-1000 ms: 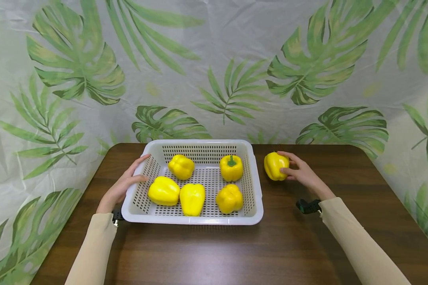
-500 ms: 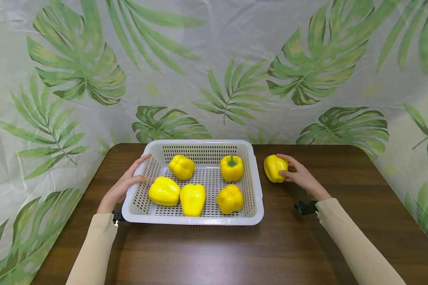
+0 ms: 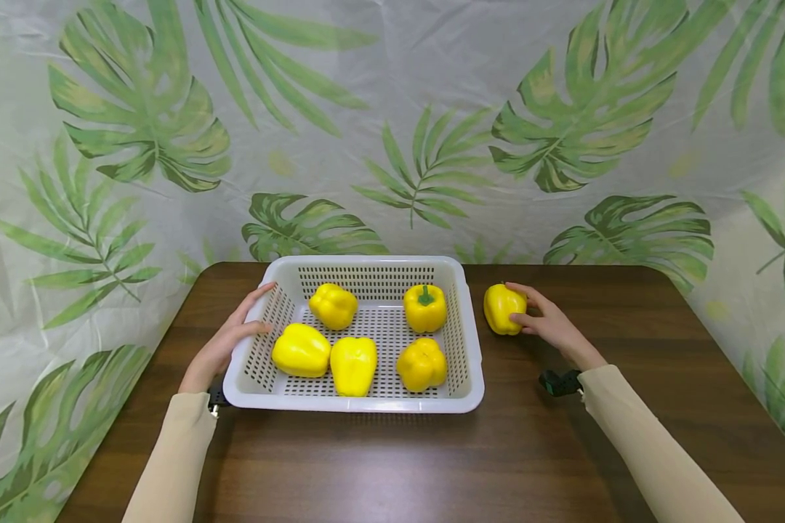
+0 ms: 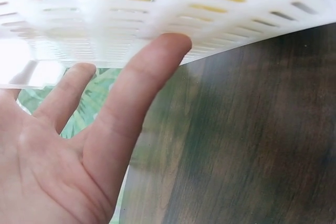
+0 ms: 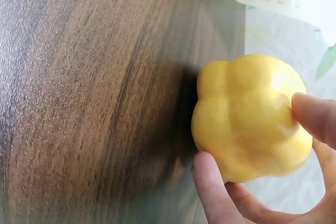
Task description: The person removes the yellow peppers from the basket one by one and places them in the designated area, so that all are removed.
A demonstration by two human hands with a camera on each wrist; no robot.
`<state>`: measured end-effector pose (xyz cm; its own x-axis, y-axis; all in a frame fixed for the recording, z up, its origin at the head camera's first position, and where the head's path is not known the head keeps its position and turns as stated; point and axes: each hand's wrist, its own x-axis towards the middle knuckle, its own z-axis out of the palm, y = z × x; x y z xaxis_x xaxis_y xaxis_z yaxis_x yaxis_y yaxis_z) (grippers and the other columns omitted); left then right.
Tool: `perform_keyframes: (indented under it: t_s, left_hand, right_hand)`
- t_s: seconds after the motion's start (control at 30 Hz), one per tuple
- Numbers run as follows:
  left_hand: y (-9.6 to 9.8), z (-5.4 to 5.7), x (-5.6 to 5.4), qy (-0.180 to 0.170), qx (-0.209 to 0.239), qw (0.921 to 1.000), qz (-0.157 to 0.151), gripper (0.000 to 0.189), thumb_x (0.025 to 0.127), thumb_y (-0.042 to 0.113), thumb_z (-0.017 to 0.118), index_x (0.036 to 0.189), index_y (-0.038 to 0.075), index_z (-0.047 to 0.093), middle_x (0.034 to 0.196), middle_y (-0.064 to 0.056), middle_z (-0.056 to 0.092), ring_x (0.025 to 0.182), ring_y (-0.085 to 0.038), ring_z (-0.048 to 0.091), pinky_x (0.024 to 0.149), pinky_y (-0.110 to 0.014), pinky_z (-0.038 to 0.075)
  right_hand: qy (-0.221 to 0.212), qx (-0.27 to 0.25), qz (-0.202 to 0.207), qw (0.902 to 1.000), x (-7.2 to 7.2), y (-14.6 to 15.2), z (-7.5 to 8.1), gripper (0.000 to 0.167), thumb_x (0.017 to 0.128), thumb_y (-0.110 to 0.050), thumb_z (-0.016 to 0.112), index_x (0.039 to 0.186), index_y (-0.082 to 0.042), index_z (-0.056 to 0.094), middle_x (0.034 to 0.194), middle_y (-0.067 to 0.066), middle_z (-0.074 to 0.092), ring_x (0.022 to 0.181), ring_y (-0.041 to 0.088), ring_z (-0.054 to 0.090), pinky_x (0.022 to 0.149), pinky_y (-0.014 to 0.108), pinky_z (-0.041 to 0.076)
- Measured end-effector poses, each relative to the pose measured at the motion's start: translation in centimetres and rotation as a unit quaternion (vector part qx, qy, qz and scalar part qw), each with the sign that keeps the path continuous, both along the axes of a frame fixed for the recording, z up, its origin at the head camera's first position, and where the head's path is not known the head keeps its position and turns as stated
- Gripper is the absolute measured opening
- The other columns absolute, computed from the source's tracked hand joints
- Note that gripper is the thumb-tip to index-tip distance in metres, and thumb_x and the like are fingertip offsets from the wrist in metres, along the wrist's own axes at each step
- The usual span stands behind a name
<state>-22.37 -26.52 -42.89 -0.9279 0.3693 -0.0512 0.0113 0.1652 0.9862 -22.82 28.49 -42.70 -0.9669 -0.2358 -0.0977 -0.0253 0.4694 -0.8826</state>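
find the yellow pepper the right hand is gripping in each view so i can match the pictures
Head: right of centre, the yellow pepper is in the right hand, to the right of the white basket.
Left wrist: not in it; the yellow there shows through the basket's slots.
Right wrist: large, right of centre, between fingers and thumb.
Shared landmark: the white basket, across the top in the left wrist view and at top right in the right wrist view.

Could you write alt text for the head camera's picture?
A person's right hand holds a yellow bell pepper beside a white slotted basket containing five more peppers; the left hand is at the basket's left side. Behind the wooden table hangs a leaf-patterned backdrop.
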Motion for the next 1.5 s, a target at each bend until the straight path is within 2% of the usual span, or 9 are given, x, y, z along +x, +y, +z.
perform_keyframes:
  t_s: [0.2,0.43,0.7,0.97,1.2,1.27,1.37,1.5]
  left_hand:
    - [0.0,0.1,0.0,-0.005,0.005,1.0,0.001,0.07,0.094,0.006,0.046,0.153,0.026,0.015,0.155,-0.018,0.008,0.125,-0.052,0.032,0.08,-0.054,0.05]
    - [0.1,0.2,0.1,-0.003,0.007,1.0,0.0,0.071,0.094,0.006,0.046,0.153,0.025,0.013,0.155,-0.019,0.007,0.124,-0.053,0.032,0.079,-0.054,0.05]
    - [0.3,0.3,0.2,-0.011,0.013,0.9998,0.004,0.072,0.093,0.007,0.047,0.154,0.026,0.012,0.155,-0.019,0.007,0.124,-0.053,0.032,0.079,-0.055,0.05]
    - [0.3,0.2,0.2,-0.01,0.016,0.9998,0.003,0.072,0.093,0.006,0.046,0.153,0.026,0.013,0.156,-0.019,0.007,0.124,-0.053,0.032,0.079,-0.056,0.05]
    - [0.1,0.1,0.3,-0.008,0.012,0.9999,0.006,0.071,0.093,0.005,0.044,0.153,0.027,0.014,0.156,-0.018,0.007,0.124,-0.052,0.032,0.078,-0.056,0.05]
    - [0.2,0.1,0.3,-0.008,0.011,0.9999,0.008,0.071,0.093,0.005,0.045,0.153,0.028,0.015,0.156,-0.017,0.008,0.125,-0.052,0.032,0.079,-0.057,0.049]
    - [0.2,0.1,0.3,-0.005,0.01,0.9999,0.006,0.071,0.093,0.006,0.045,0.153,0.028,0.014,0.156,-0.019,0.007,0.125,-0.053,0.032,0.079,-0.057,0.049]
    - [0.2,0.2,0.3,-0.003,0.013,0.9999,0.004,0.072,0.093,0.006,0.045,0.153,0.026,0.013,0.156,-0.019,0.007,0.125,-0.053,0.031,0.079,-0.057,0.049]
  right_hand:
    - [0.005,-0.004,0.001,1.0,0.0,0.0,0.2,0.063,0.096,-0.016,0.057,0.151,-0.012,0.027,0.147,0.026,0.025,0.123,0.041,0.035,0.09,0.047,0.047]
    - [0.005,-0.02,-0.003,0.9998,0.1,0.4,0.7,0.062,0.097,-0.014,0.055,0.151,-0.01,0.026,0.151,0.026,0.02,0.133,0.044,0.023,0.094,0.056,0.041]
    - [0.035,-0.027,-0.012,0.9989,0.5,0.9,1.8,0.059,0.097,-0.012,0.054,0.149,-0.005,0.028,0.149,0.028,0.021,0.134,0.046,0.022,0.093,0.056,0.041]
    - [0.044,-0.035,-0.027,0.998,0.9,0.8,3.2,0.056,0.098,-0.012,0.052,0.149,-0.005,0.029,0.145,0.033,0.025,0.123,0.046,0.04,0.09,0.042,0.048]
    - [0.06,-0.05,-0.023,0.9967,1.2,-0.1,4.3,0.051,0.099,-0.011,0.052,0.146,-0.002,0.033,0.142,0.028,0.033,0.122,0.042,0.041,0.082,0.024,0.05]
    - [0.059,-0.05,-0.021,0.9968,1.2,-0.5,4.5,0.051,0.098,-0.013,0.052,0.145,-0.003,0.034,0.141,0.026,0.036,0.121,0.041,0.043,0.081,0.022,0.05]
    - [0.059,-0.049,-0.016,0.9969,1.4,-1.1,5.0,0.05,0.098,-0.015,0.053,0.144,-0.003,0.036,0.139,0.025,0.039,0.119,0.04,0.044,0.089,0.036,0.049]
    - [0.061,-0.054,-0.004,0.9967,1.5,-2.0,5.5,0.05,0.098,-0.016,0.053,0.143,-0.002,0.037,0.139,0.025,0.04,0.119,0.04,0.045,0.094,0.054,0.042]
